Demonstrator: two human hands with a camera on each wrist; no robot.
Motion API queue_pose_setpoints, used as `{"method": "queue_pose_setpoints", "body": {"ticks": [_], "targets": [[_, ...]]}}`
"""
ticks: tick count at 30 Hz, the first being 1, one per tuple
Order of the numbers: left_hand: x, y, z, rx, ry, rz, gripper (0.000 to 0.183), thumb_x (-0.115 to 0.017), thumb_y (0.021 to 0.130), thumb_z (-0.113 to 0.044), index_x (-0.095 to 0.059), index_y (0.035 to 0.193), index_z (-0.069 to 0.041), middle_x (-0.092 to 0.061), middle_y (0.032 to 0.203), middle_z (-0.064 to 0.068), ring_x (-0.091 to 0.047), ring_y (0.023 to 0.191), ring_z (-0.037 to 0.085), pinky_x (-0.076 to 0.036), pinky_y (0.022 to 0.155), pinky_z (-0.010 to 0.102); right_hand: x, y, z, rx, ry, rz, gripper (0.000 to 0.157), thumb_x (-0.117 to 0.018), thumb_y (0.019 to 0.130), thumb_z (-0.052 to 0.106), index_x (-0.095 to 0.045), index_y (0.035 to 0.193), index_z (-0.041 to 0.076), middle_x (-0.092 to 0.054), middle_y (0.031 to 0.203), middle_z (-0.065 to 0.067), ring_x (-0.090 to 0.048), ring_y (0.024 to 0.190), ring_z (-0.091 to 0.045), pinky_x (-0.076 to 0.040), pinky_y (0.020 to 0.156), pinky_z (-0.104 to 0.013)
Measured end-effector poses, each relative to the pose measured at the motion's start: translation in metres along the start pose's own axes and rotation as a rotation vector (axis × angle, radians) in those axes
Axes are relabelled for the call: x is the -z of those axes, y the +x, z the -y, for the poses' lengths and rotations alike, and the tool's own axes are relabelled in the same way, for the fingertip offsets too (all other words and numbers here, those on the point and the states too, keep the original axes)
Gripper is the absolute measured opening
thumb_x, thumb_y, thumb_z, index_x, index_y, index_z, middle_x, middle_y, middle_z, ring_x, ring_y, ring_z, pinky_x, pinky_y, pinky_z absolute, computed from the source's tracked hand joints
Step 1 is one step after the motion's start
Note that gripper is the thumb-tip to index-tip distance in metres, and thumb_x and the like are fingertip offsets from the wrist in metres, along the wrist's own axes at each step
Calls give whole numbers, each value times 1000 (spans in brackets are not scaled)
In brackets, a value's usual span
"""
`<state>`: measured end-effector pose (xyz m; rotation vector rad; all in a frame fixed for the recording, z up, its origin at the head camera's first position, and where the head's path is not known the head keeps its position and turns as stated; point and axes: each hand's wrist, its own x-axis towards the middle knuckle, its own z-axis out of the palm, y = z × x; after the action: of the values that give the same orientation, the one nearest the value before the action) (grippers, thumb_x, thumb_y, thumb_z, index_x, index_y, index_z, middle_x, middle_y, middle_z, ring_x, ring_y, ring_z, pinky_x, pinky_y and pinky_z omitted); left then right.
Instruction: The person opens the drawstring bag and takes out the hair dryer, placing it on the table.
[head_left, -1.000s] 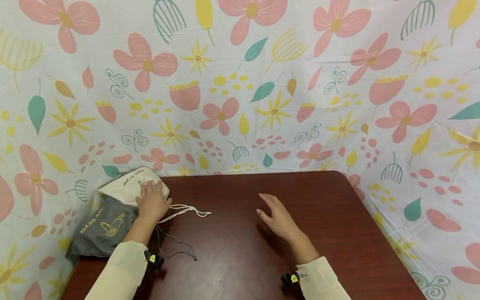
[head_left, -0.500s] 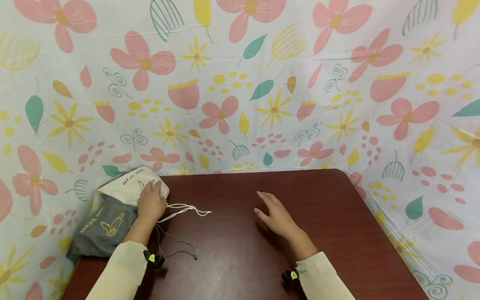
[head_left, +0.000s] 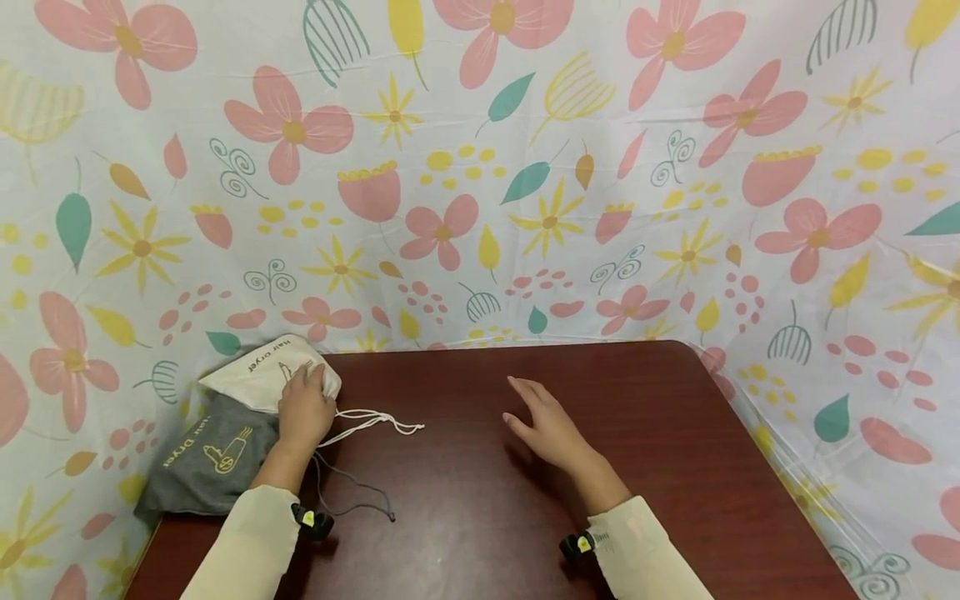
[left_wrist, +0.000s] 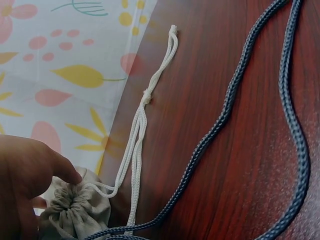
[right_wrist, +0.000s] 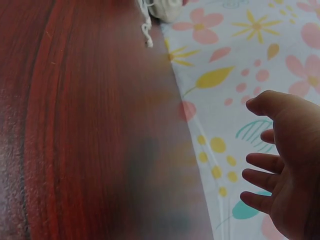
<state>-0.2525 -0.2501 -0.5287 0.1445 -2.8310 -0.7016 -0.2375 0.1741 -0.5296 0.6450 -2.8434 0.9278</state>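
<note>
A cream drawstring bag [head_left: 251,373] printed "Hair Dryer" lies at the table's back left. My left hand [head_left: 306,412] grips its right end, fingers bent over the cloth. In the left wrist view, the thumb lies against the gathered mouth of the bag [left_wrist: 82,215], and most fingers are out of sight. Just in front, partly under the left forearm, is a grey drawstring bag [head_left: 206,467] with a yellow hair-dryer print. My right hand [head_left: 551,429] hovers over the table's right half, fingers extended and thumb apart, holding nothing.
White cords [head_left: 375,417] trail rightward from the cream bag. A dark grey cord [head_left: 360,504] loops across the dark red wooden table [head_left: 450,517]. Floral cloth [head_left: 465,167] hangs behind and beside the table, close to its edges.
My left hand's fingers, spread on top of the cream bag earlier, have bent around its end. My right hand has drifted slightly left and away from me. The bags stay in place.
</note>
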Motion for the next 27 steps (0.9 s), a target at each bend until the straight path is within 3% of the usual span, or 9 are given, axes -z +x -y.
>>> {"method": "queue_pose_setpoints", "body": {"ticks": [14, 27], "targets": [[-8, -3, -6, -34, -32, -24, 58, -61, 90, -5, -46, 144, 5, -34, 154, 35, -33, 140, 57, -29, 115, 66, -3, 7, 11, -9, 1, 27, 69, -65, 99, 37, -35, 158, 20, -42, 156, -12, -46, 142, -34, -41, 113, -55], [-22, -10, -15, -126, -51, -115, 54, -67, 85, -3, -54, 136, 6, -44, 147, 37, -41, 135, 57, -32, 113, 65, -6, 8, 22, -12, 4, 42, 69, -64, 99, 39, -34, 158, 20, -42, 157, -11, -45, 142, -33, -41, 114, -54]]}}
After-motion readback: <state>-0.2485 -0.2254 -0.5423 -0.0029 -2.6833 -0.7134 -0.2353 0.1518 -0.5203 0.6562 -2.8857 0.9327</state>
